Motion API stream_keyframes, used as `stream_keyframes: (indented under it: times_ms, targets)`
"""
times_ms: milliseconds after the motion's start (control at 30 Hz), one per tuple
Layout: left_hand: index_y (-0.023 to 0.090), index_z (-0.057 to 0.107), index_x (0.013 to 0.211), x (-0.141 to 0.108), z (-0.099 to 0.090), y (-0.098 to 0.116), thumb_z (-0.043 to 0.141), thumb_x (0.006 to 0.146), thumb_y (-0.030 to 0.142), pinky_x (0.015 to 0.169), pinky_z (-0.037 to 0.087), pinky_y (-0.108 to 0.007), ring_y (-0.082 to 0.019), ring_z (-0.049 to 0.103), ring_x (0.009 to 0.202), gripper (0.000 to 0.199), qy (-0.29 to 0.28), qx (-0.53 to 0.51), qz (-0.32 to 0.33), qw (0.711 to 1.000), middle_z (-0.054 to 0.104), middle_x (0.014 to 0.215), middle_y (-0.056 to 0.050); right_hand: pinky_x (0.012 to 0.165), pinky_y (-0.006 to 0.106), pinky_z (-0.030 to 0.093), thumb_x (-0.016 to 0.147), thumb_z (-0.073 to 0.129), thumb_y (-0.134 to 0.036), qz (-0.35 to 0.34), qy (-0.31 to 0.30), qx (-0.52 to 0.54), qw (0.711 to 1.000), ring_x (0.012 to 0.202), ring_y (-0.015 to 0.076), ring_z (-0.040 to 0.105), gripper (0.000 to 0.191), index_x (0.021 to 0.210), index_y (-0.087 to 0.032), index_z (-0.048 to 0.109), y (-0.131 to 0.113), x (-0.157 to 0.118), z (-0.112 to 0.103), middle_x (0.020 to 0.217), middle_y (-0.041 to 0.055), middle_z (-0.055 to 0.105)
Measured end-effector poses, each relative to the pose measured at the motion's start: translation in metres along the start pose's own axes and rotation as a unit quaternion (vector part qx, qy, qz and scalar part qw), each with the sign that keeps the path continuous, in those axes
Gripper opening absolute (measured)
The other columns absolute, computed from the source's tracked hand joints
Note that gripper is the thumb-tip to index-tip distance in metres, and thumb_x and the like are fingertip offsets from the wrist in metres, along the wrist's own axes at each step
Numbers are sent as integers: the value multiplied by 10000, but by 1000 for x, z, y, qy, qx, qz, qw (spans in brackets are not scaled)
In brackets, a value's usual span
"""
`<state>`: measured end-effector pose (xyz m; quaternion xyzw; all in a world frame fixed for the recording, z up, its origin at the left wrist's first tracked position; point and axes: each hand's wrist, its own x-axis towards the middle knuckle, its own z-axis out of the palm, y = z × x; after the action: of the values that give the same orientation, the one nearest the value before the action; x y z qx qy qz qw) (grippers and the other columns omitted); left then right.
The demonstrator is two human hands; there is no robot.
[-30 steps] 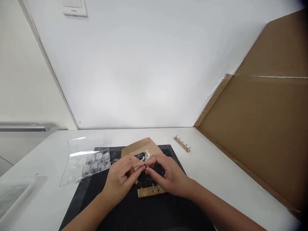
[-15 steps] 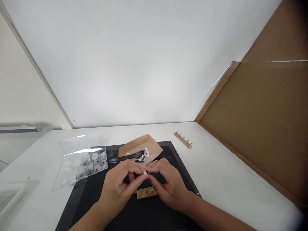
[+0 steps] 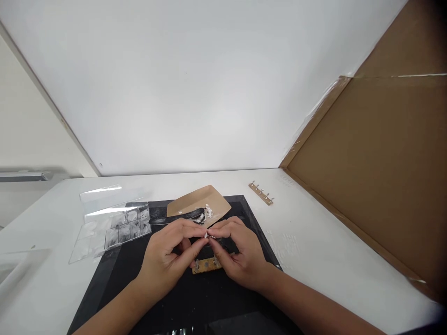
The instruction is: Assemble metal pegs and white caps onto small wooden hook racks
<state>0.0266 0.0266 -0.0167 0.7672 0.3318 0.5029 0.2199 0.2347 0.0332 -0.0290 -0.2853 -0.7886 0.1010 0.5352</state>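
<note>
My left hand (image 3: 165,249) pinches a small white piece (image 3: 206,235), which looks like a false nail tip, between thumb and forefinger. Against it, fingertip to fingertip, my right hand (image 3: 240,249) is closed in a pinch too; a thin dark bit shows at its fingertips, too small to name. Just below the fingers a yellowish strip (image 3: 206,265) with small upright clips lies on the black mat (image 3: 188,302), its right end hidden by my right hand. Behind the hands, a black curved nail file (image 3: 181,216) rests partly on a brown paper sheet (image 3: 188,200).
White flakes (image 3: 206,213) are scattered on the paper. To the left lies an open clear compartment box (image 3: 150,218) holding translucent pieces. A tan strip with several metal clips (image 3: 261,194) sits at the back right. A white wall and a brown cardboard panel (image 3: 370,177) bound the table.
The view has shifted slightly, so the table items appear higher. Both hands stay together, and the white piece between the fingertips now looks narrower and more upright.
</note>
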Motion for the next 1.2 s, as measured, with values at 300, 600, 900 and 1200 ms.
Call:
stream_keyframes:
  times_ms: [300,600,900,1200]
  targets:
    - [205,805,1044,0,-1,-1,710,975,172,509,574,-162,-25,646,477,122,5,4,-10,1000,758,1024,-41,784,358,578,946,677,-163,88,-35,37,995,853,209,728,175,1097,-251,688,-3,-2,-1,936,51,769]
    - [186,800,1057,1,0,3,676,969,136,486,553,-160,-32,626,503,161,-12,17,23,1000,749,1045,-77,727,325,550,945,641,-169,139,-46,101,984,763,174,704,69,949,-237,631,-3,-4,1,843,22,730]
    - [188,765,1045,-1,-1,4,662,978,135,470,534,-141,-21,606,498,134,-35,18,9,999,732,1026,-62,733,348,451,897,621,-151,82,-47,34,995,643,147,624,118,890,-251,560,-5,0,0,738,-37,681]
    - [202,688,1120,-2,-5,2,648,987,116,577,559,-150,-80,665,733,163,-71,85,66,992,710,1049,-58,679,318,483,923,629,-201,152,-86,106,979,669,151,616,98,869,-246,560,-5,-2,-2,753,-15,667]
